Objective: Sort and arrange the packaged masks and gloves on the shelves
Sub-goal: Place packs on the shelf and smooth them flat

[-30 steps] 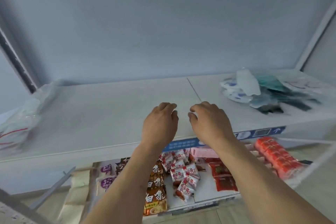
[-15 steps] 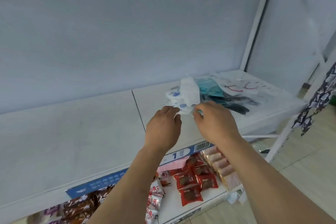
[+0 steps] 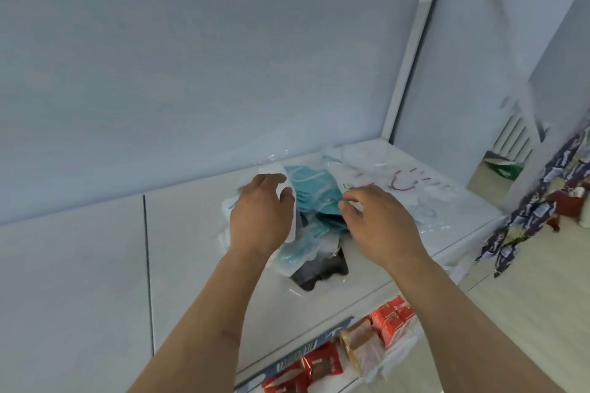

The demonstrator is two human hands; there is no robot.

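Reaching in from the bottom edge, two bare forearms stretch up toward a heap of packaged masks [image 3: 314, 217] lying on the white shelf [image 3: 191, 265]; that heap serves as the landmark here. Nearest the camera, below the heap and under the shelf's front edge, red snack packets [image 3: 322, 367] and a tan wrapped snack [image 3: 357, 341] sit on a lower level, behind a blue price strip [image 3: 306, 351].

On the near side of the heap lies a black mask in clear wrap [image 3: 319, 271], partly covered by a teal one. The left hand [image 3: 260, 217] lies over the heap's left part, fingers curled round the edge of a white packet [image 3: 289, 201]; how firm the hold is cannot be told, since the back of the hand hides the fingertips. The right hand [image 3: 380, 223] hangs at the heap's right side, its fingers loosely bent toward the teal masks [image 3: 314, 191], thumb and forefinger close together at the wrap's edge; whether they pinch it is not clear.

Just right of the heap and further back, clear glove packets [image 3: 399, 182] with red printed lines spread toward the shelf's right end. Behind the heap rises the pale back panel [image 3: 191, 73], and a white upright post [image 3: 412, 51] stands at its right. Far right of the heap hangs patterned dark-blue cloth [image 3: 536, 210].
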